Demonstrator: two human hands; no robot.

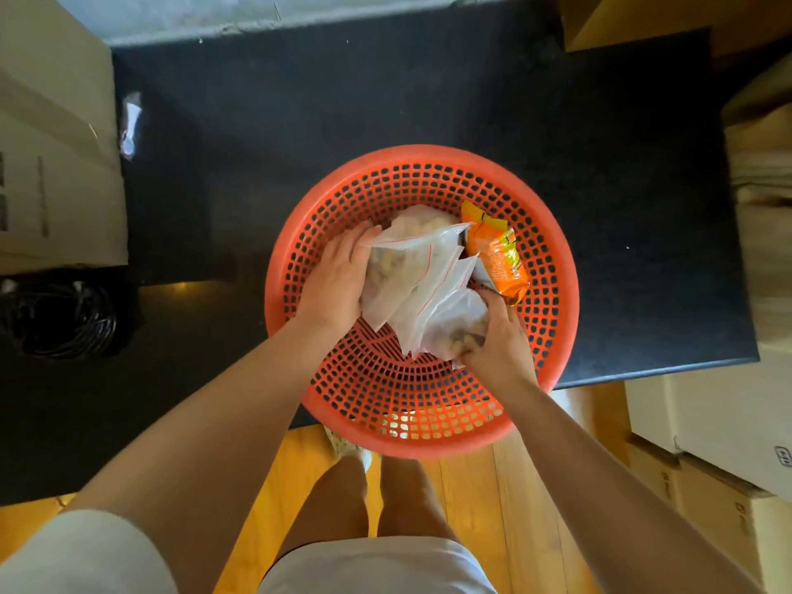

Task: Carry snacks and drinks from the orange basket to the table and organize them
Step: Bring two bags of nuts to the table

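Observation:
The round orange basket (553, 267) rests on the near edge of the black table (385, 100), partly overhanging it. Inside lie several clear zip bags of pale snacks (422, 276) and an orange snack packet (497, 255) at the right. My left hand (338, 280) presses against the left side of the zip bags, fingers wrapped on the nearest one. My right hand (499, 345) grips the lower bag of snacks from the right. Both hands are inside the basket. No drinks show.
A small clear wrapper (130, 122) lies at the table's left edge. Cardboard boxes (728, 443) stack on the right, a pale box (51, 156) on the left, with coiled black cable (64, 319) below it. Wooden floor and my legs are underneath.

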